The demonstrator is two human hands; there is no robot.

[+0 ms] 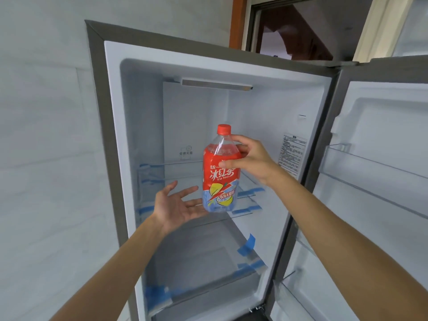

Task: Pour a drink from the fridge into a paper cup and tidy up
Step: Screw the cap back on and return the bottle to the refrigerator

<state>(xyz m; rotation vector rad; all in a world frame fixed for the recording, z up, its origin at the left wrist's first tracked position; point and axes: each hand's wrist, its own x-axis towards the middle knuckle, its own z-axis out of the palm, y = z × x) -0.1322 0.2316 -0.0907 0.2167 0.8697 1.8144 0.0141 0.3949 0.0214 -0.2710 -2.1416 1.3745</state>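
Right hand (250,158) grips the Ice Tea bottle (220,179) at its clear shoulder, just under the red cap (224,129), with the thumb across the front of the label and the fingers curled round the far side. Left hand (178,205) lies flat and palm up, fingers straight, close under and beside the bottle's base; contact there is too close to call, and it holds nothing.

The bottle hangs upright in the air, in front of the open fridge (111,112) at about the height of the glass shelves (176,163), resting on none of them. The fridge door (382,135) stands swung out to the right, and strips of blue tape (249,244) mark the shelf edges. No paper cup shows.

With the cap on and the bottle clear of the shelves, this looks like the step of moving the drink between fridge and pouring place; which way it travels cannot be read here. Either way, the next move calls for the open palm to take the weight at the base, so the neck grip need not carry it alone, and for the door to be dealt with.
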